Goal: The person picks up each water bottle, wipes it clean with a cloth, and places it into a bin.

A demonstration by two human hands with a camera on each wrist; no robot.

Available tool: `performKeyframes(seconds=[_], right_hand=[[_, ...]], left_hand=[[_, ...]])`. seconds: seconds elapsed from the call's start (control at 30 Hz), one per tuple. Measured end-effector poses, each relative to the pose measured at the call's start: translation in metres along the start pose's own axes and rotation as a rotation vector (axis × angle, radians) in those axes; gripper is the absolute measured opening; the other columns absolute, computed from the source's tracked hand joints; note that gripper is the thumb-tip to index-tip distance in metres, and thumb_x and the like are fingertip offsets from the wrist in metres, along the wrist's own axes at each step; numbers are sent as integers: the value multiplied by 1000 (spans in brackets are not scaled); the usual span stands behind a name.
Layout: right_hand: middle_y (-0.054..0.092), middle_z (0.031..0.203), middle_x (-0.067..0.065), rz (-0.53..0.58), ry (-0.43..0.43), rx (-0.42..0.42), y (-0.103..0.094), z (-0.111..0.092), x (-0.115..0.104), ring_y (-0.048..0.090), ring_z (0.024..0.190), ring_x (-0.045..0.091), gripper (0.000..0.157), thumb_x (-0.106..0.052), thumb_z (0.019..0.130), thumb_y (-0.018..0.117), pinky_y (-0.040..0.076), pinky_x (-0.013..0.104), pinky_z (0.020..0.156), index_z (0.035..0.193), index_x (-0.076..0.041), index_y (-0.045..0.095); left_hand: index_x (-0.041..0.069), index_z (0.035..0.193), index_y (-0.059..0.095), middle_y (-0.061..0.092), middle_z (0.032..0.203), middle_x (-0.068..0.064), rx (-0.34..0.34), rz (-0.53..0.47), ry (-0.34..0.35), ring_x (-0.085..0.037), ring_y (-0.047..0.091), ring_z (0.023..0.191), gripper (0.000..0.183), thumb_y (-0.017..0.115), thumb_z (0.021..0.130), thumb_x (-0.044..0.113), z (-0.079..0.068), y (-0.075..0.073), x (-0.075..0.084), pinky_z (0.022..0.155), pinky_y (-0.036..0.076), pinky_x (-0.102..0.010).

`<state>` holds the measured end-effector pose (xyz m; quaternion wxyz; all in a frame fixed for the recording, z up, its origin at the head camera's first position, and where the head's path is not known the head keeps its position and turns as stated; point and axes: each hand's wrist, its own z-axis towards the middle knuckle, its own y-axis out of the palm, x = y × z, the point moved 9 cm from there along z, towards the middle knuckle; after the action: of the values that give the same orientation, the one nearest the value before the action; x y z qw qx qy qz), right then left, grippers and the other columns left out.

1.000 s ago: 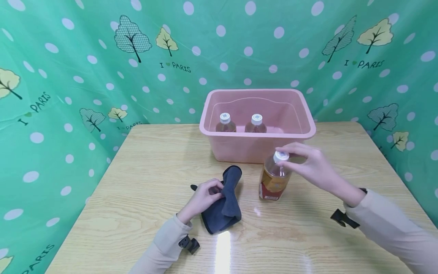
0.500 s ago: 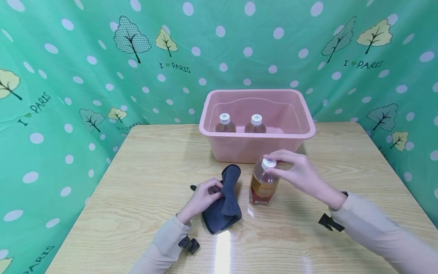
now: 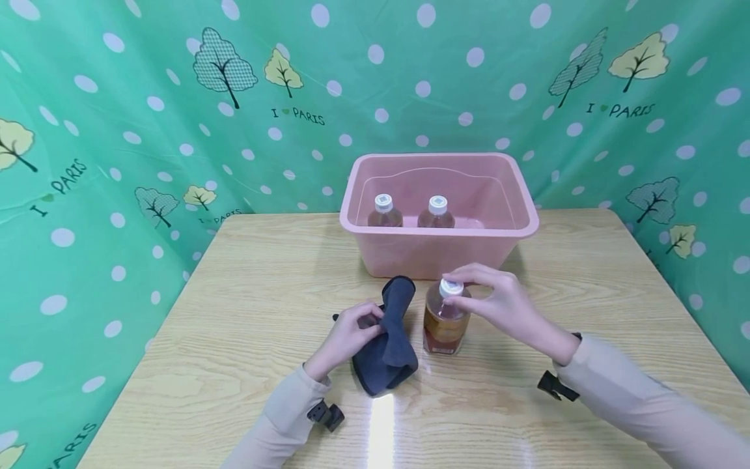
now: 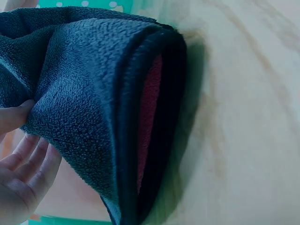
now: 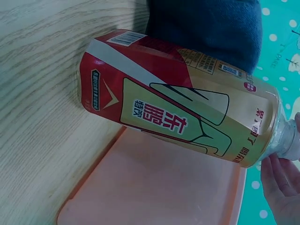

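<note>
My left hand [image 3: 353,331] pinches a dark grey-blue fleecy cloth [image 3: 400,348] with black edging, bunched up above the table. In the left wrist view the cloth [image 4: 79,89] bulges forward, and a strip of red shows inside its edge. Just right of it, a drink bottle [image 3: 443,326] with a white cap and a gold and red label stands close over the tabletop. Thumb and fingers of my right hand [image 3: 498,303] grip its cap from the right. The right wrist view shows the bottle's label [image 5: 164,103] in full, with the cloth right behind it.
A pink plastic bin [image 3: 436,251] stands at the back of the wooden table [image 3: 252,280]. Two more white-capped bottles, one left [image 3: 385,212] and one right [image 3: 437,213], stand inside it. A green dotted curtain [image 3: 328,52] hangs behind and beside the table.
My right hand has brought the bottle leftward and slightly nearer, up beside the cloth. The left hand keeps its hold; the cloth has shifted slightly to the right.
</note>
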<state>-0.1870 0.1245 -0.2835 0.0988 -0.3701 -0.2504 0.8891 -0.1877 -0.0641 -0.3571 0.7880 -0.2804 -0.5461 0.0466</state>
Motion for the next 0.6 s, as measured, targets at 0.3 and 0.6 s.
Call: performKeyframes(seconds=[0.3,0.6], right_hand=[[64,93,8,-5,-55,10,-1,-2,-3,59,85,10,38,2,60,75,45,14,74,96,0,66],[64,96,9,-30,-60,-14,-2,-4,-5,57,90,9,39,6,62,73,42,11,78,100,1,65]], left_hand=[[-5,81,58,60,82,-16,3,-5,25,-28,58,73,10,58,73,-12,7,-2,11,63,48,-29],[1,84,61,61,86,-10,-13,-28,44,-17,58,74,9,61,76,-4,19,5,-13,63,48,-25]])
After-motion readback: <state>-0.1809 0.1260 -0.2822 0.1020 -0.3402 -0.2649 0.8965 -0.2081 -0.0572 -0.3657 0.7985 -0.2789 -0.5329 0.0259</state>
